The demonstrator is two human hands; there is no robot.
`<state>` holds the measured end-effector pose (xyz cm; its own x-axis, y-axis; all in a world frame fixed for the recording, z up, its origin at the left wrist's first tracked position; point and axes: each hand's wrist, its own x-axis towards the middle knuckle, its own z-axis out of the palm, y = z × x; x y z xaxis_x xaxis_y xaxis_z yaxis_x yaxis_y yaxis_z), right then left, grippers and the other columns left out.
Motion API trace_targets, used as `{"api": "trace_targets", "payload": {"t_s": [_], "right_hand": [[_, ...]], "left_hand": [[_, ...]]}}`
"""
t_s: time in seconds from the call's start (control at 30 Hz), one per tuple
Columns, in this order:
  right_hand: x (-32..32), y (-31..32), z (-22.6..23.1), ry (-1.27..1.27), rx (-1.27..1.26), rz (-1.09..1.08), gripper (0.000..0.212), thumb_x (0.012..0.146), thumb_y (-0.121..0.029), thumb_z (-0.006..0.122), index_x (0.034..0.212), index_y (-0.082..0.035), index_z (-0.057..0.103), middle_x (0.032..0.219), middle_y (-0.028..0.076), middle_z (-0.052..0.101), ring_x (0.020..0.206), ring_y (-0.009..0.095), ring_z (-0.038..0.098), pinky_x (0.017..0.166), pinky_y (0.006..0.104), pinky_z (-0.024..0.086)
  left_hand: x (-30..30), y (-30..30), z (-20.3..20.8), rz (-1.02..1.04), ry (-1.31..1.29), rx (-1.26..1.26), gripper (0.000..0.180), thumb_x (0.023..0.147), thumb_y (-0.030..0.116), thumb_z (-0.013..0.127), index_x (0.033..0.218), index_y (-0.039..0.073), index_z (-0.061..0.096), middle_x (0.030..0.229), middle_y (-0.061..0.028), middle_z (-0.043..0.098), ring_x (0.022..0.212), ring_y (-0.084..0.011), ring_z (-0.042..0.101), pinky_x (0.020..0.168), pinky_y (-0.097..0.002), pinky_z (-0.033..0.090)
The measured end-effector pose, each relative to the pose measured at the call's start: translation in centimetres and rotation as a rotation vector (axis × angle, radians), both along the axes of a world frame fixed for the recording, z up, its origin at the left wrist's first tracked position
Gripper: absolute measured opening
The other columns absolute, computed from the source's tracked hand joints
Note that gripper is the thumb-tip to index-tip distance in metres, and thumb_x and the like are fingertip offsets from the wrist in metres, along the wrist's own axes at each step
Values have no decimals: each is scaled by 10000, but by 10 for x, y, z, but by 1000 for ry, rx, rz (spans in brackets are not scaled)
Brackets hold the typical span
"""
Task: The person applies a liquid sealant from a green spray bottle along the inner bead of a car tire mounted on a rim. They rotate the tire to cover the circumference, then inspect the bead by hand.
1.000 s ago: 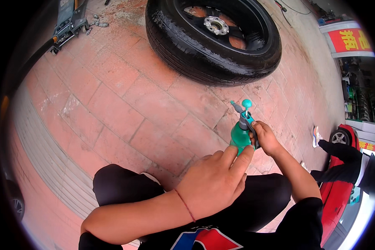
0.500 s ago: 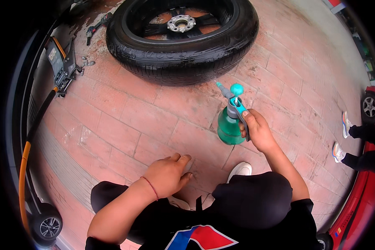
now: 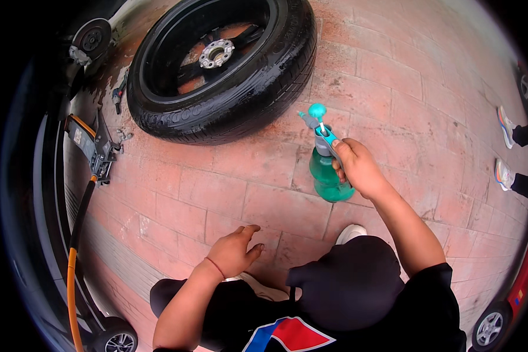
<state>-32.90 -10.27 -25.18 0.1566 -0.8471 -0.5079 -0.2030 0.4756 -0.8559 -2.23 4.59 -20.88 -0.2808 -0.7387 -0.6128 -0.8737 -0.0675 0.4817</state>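
Note:
My right hand (image 3: 357, 166) grips the handle of a green pump spray bottle (image 3: 328, 182) with a turquoise knob and trigger. Its nozzle points up and left toward a car wheel (image 3: 240, 111) lying on the paving, inner side up. Wet, shiny patches cover part of the black tyre. Over my left knee hangs my left hand (image 3: 236, 251), holding nothing, its fingers apart and partly bent.
A floor jack (image 3: 97, 149) with a long black and orange handle (image 3: 73, 281) stands beside the dark car (image 3: 44, 193) on the left. Lug nuts (image 3: 123, 136) and a power tool (image 3: 119, 94) lie near the wheel. At right are another person's shoes (image 3: 503, 174) and a red car (image 3: 525, 270).
The view has turned, so the wheel appears farther left and the jack lower. My right hand still holds the spray bottle; its nozzle now points more to the left.

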Motion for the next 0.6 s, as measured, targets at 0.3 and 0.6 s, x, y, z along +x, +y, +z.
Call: {"api": "trace_targets", "payload": {"t_s": [0.3, 0.6], "right_hand": [[-52, -2, -8, 16, -180, -18, 366, 1067, -351, 500, 969, -8, 580, 751, 51, 587, 631, 129, 534, 579, 308, 451], [-68, -25, -17, -3, -59, -138, 422, 1044, -379, 517, 945, 24, 593, 756, 85, 618, 624, 161, 564, 577, 344, 465]], "left_hand": [[2, -11, -39, 124, -58, 171, 521, 956, 306, 658, 1389, 43, 533, 1077, -219, 700, 942, -366, 698, 846, -431, 548], [9, -48, -38, 272, -56, -103, 518, 947, 155, 687, 1414, 35, 498, 1137, -162, 644, 843, -244, 662, 770, -360, 552]]}}
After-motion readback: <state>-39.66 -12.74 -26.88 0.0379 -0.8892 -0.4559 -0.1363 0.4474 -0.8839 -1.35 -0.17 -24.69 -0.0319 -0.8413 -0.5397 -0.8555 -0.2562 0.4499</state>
